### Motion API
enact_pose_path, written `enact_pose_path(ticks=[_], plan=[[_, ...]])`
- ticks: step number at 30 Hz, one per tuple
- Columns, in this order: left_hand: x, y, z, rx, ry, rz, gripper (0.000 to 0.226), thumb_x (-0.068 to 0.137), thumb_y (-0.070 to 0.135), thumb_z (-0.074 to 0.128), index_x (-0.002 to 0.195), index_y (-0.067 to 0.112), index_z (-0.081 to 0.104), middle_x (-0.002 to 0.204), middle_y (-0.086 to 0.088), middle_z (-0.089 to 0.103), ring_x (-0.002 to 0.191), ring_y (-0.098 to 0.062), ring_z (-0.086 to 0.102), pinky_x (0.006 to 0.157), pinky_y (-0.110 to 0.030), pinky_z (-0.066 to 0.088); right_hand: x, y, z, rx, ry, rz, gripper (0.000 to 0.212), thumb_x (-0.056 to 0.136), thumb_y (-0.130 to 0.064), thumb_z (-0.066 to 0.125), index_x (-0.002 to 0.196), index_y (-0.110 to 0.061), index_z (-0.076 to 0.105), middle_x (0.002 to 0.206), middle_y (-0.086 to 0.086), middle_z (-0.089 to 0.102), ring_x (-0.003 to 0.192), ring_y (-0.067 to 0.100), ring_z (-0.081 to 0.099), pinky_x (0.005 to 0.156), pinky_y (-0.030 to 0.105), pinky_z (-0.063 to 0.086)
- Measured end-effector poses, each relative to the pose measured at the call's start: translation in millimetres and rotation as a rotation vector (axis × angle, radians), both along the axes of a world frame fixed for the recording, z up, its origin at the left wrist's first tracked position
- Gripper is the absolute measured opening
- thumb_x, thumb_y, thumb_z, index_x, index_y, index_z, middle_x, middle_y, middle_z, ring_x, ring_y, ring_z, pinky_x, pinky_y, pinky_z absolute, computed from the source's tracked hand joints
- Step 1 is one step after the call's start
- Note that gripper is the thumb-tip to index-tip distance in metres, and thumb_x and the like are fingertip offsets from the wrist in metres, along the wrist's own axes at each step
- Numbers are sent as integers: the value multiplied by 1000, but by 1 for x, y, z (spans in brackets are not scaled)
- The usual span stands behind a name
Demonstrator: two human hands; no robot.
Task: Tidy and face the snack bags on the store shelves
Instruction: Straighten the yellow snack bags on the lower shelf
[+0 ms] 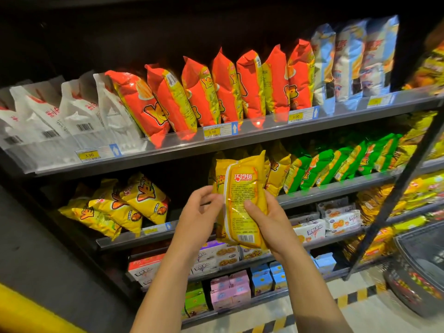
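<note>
Yellow bag (242, 188) back-side out, wrapped in right grip (269, 222), pinched at edge by left grip (199, 212). Yet to turn and shelve; toppled bags (115, 207) lower left unfaced.

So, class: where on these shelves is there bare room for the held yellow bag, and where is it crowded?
Free: the gap on the second shelf, between the leaning yellow bags and the upright yellow bags behind the held bag. Crowded: the top shelf, packed with white bags, red bags and blue bags, and the green bags right.
</note>
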State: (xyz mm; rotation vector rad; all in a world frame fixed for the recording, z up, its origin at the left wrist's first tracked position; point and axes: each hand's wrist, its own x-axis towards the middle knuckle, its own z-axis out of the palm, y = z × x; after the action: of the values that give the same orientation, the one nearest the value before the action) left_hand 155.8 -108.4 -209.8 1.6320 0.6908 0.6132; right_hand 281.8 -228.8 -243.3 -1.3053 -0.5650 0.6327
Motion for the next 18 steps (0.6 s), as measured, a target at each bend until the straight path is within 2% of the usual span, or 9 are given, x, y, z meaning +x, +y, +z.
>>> enact_pose_path(ticks=[3, 5, 6, 8, 10, 11, 14, 16, 18], plan=[[6, -14, 2, -67, -10, -150, 49, 90, 57, 63, 136, 44, 53, 127, 20, 66, 106, 5, 69, 75, -15, 57, -6, 5, 1, -55, -179, 28, 47, 100, -37, 68, 143, -41, 49, 124, -16, 72, 112, 3, 70, 94, 35, 60], [10, -14, -2, -89, -17, -163, 54, 83, 64, 65, 134, 50, 54, 126, 19, 70, 108, 5, 69, 82, -21, 59, -6, 4, 4, -43, -167, 84, 44, 102, -35, 63, 141, -48, 47, 119, -33, 68, 110, -12, 66, 86, 20, 58], [10, -12, -3, -104, -19, -143, 54, 81, 65, 67, 132, 53, 54, 124, 20, 71, 108, 4, 70, 87, -26, 60, -5, 2, 5, -46, -155, 116, 43, 103, -35, 61, 142, -48, 49, 122, -35, 66, 112, -14, 64, 86, 18, 57], [10, -8, -6, -122, -21, -86, 63, 75, 64, 74, 133, 52, 51, 121, 21, 72, 108, -1, 71, 92, -34, 60, 1, 0, 4, -74, -170, 143, 47, 99, -47, 59, 146, -44, 54, 137, -24, 64, 123, -4, 62, 97, 27, 57], [9, -3, -9, -158, -14, -14, 82, 68, 62, 83, 141, 43, 48, 124, 13, 71, 110, -10, 73, 92, -41, 62, 5, -2, 3, -82, -175, 136, 46, 96, -53, 56, 140, -43, 62, 136, -21, 66, 125, 2, 63, 104, 35, 56], [9, 0, -11, -186, -23, 20, 87, 67, 58, 87, 142, 38, 49, 125, 7, 72, 109, -15, 74, 90, -43, 63, 6, -2, 3, -73, -166, 124, 40, 99, -48, 56, 138, -40, 65, 133, -21, 68, 124, 3, 64, 103, 36, 56], [10, 10, -20, -351, -103, 73, 74, 75, 37, 88, 141, 26, 55, 121, -7, 77, 101, -26, 79, 79, -46, 65, 10, 0, -2, -17, -132, 53, 30, 105, -29, 57, 134, -29, 67, 126, -14, 74, 117, 9, 69, 99, 37, 59], [10, 14, -22, -447, -160, 73, 58, 86, 26, 82, 139, 21, 58, 118, -10, 78, 100, -30, 79, 77, -46, 65, 15, 4, -6, -22, -118, 5, 31, 100, -34, 62, 131, -33, 65, 127, -12, 73, 117, 8, 69, 99, 33, 59], [8, 16, -22, -532, -211, 38, 49, 88, 23, 76, 134, 18, 62, 115, -13, 79, 98, -32, 79, 75, -45, 65, 15, 7, -10, -60, -84, 54, 49, 89, -46, 68, 137, -37, 59, 134, -13, 68, 119, 2, 66, 97, 26, 58]])
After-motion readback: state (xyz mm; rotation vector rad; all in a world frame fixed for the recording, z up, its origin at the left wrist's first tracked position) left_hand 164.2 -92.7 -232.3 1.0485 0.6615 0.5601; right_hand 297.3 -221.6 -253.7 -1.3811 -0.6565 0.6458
